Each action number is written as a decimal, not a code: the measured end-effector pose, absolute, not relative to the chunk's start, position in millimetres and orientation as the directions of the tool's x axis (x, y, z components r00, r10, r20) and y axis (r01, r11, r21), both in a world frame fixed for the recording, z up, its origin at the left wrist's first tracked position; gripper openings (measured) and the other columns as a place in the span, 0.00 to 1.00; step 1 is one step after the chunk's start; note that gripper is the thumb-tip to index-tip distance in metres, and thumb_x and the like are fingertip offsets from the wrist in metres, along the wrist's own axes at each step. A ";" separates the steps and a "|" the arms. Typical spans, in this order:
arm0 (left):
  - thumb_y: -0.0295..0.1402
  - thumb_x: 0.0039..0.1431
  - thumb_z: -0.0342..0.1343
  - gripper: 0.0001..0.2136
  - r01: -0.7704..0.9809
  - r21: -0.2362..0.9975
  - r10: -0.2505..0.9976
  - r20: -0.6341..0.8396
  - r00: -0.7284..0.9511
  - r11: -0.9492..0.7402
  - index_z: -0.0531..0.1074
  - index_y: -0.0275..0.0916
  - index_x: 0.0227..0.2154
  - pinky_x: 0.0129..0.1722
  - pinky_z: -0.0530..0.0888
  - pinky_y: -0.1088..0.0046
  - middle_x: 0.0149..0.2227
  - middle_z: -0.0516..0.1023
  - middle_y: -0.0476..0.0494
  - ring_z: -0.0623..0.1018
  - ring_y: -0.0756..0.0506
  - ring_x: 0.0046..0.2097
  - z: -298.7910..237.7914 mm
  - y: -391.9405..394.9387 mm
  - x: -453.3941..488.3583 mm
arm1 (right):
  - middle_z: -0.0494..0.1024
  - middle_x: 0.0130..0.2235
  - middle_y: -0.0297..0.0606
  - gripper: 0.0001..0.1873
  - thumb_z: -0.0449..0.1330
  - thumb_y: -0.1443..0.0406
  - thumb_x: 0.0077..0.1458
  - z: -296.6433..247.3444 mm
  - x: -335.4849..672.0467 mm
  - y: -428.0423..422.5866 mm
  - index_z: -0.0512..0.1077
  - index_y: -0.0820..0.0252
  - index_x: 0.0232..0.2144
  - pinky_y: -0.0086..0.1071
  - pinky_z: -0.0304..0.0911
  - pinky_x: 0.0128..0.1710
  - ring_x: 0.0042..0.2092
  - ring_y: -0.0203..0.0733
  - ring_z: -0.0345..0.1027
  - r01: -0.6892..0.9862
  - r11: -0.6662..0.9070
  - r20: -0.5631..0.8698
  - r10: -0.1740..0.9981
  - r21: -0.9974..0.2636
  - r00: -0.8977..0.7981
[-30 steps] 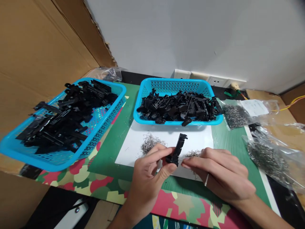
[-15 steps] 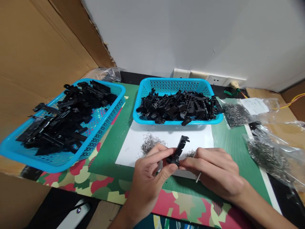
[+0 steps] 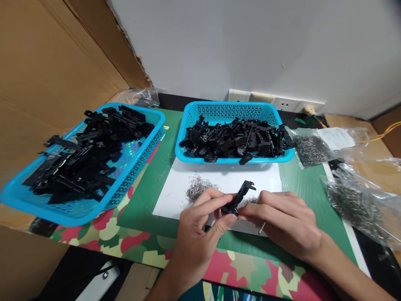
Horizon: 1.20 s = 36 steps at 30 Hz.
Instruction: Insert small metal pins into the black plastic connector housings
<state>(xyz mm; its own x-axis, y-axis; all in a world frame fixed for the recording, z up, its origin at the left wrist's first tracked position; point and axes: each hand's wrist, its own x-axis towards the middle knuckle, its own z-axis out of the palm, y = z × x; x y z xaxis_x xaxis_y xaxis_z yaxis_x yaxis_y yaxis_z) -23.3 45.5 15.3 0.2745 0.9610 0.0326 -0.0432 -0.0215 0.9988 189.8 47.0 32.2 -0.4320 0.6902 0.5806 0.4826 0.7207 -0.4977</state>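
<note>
My left hand [image 3: 200,228] pinches the lower end of a small black plastic part [image 3: 239,196] between thumb and fingers, holding it above a white sheet [image 3: 219,177]. My right hand [image 3: 282,219] is closed beside it, its fingertips pressed against the same part's lower end, and a thin metal pin [image 3: 262,228] sticks out under its fingers. A small heap of tiny metal springs [image 3: 196,188] lies on the sheet just behind my left hand.
A blue basket [image 3: 230,110] of black parts stands behind the sheet. A second blue basket [image 3: 75,211] of longer black parts sits at the left. Clear bags of metal springs [image 3: 357,202] lie at the right. Cardboard walls the left side.
The black part has tilted further to the right and lower. My right hand has drawn in closer to it, fingers now on its base.
</note>
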 end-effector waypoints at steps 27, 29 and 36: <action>0.43 0.73 0.57 0.18 -0.204 0.885 0.846 -0.298 0.443 0.419 0.77 0.45 0.60 0.33 0.65 0.78 0.41 0.76 0.44 0.67 0.51 0.35 24.6 46.8 -21.1 | 0.70 0.26 0.30 0.05 0.64 0.68 0.68 35.6 190.6 46.6 0.79 0.65 0.44 0.31 0.53 0.26 0.25 0.32 0.63 0.487 0.721 0.593 0.688 -0.493 -0.419; 0.43 0.73 0.57 0.18 -0.208 0.878 0.842 -0.308 0.442 0.430 0.75 0.44 0.59 0.33 0.64 0.77 0.42 0.75 0.44 0.67 0.51 0.35 25.6 48.0 -20.4 | 0.72 0.27 0.30 0.06 0.64 0.68 0.68 37.4 189.6 46.7 0.79 0.66 0.44 0.31 0.54 0.26 0.25 0.31 0.63 0.483 0.717 0.594 0.692 -0.502 -0.409; 0.42 0.73 0.55 0.08 -0.342 0.801 0.829 -0.309 0.467 0.491 0.69 0.43 0.44 0.35 0.63 0.74 0.35 0.67 0.48 0.64 0.50 0.34 29.5 51.7 -23.1 | 0.69 0.27 0.31 0.10 0.60 0.72 0.70 38.9 198.4 47.6 0.79 0.65 0.49 0.31 0.53 0.25 0.25 0.34 0.59 0.546 0.703 0.572 0.702 -0.457 -0.425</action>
<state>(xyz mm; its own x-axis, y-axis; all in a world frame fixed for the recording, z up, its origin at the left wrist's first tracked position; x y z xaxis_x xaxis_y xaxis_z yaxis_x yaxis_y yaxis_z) -23.1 51.7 29.5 0.4668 0.8286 -0.3090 -0.3419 0.4913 0.8011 198.4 47.6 38.9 -0.4250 0.7017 0.5718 0.5456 0.7026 -0.4568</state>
